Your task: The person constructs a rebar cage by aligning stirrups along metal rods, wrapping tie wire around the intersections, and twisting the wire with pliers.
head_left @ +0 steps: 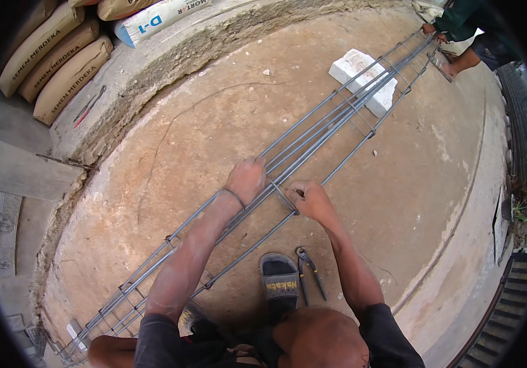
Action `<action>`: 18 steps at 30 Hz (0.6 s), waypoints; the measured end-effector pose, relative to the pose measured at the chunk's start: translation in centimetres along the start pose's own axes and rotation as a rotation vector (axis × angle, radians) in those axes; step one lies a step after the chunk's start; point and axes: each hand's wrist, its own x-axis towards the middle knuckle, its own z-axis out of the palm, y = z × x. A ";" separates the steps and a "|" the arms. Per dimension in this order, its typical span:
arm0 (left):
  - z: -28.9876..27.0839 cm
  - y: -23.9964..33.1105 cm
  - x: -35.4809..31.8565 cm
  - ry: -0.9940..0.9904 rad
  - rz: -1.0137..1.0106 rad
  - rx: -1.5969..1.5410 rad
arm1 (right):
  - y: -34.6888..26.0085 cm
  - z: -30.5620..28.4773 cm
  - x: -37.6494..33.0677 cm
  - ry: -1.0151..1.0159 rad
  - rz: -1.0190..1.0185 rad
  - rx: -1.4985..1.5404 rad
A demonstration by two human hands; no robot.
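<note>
1. Left hand [246,180] is gripping the outer bar [300,124] of the rebar cage [348,115], right by a stirrup [281,194]. Right hand [311,199] is curling thumb and fingers at that stirrup's other side; can't tell if it's pinching anything.
2. Cage is running diagonally under both hands: down-left past the left wrist, up-right from the grip to a co-worker's hand [428,29] at the far end.
3. Doing it well, my read: left should be pinning bar and stirrup together, stirrup sitting square to the long bars, right working only its own side. Worth checking the middle bars [315,146] aren't crowding the stirrup.
4. Pincers [302,253] are lying below the right hand, beside a sandal [279,276]. Good spot, easy reach.
5. Materials: bars are looking like slim, straight grey steel; stirrups are forming angular loops in thinner rod. Rough, chipped white block [352,64] is lying beneath the cage, up-right of the grip. Ground [226,129] is showing tan, dusty, scuffed.
</note>
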 end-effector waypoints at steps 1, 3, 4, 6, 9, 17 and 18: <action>0.0 0.0 -0.3 0.002 0.011 -0.027 | 0.2 0.4 -0.2 0.068 -0.061 0.007; 0.0 -0.1 -0.5 0.006 0.017 -0.049 | 0.0 0.6 -0.4 0.072 -0.087 0.027; 0.0 -0.3 -0.3 -0.006 0.027 -0.010 | -0.2 0.7 -0.5 0.076 -0.114 0.046; 0.0 0.2 -0.1 -0.017 0.044 0.021 | 0.6 1.1 -0.8 0.043 -0.098 0.084; -0.1 2.5 -1.4 0.017 0.209 0.303 | 1.5 1.5 -1.2 0.046 -0.085 0.187; 5.0 3.8 -7.8 0.168 0.022 -0.002 | 0.8 1.2 -0.7 0.001 -0.015 0.338; 5.3 3.5 -8.2 0.169 0.018 0.000 | 0.8 1.2 -0.6 -0.021 -0.004 0.330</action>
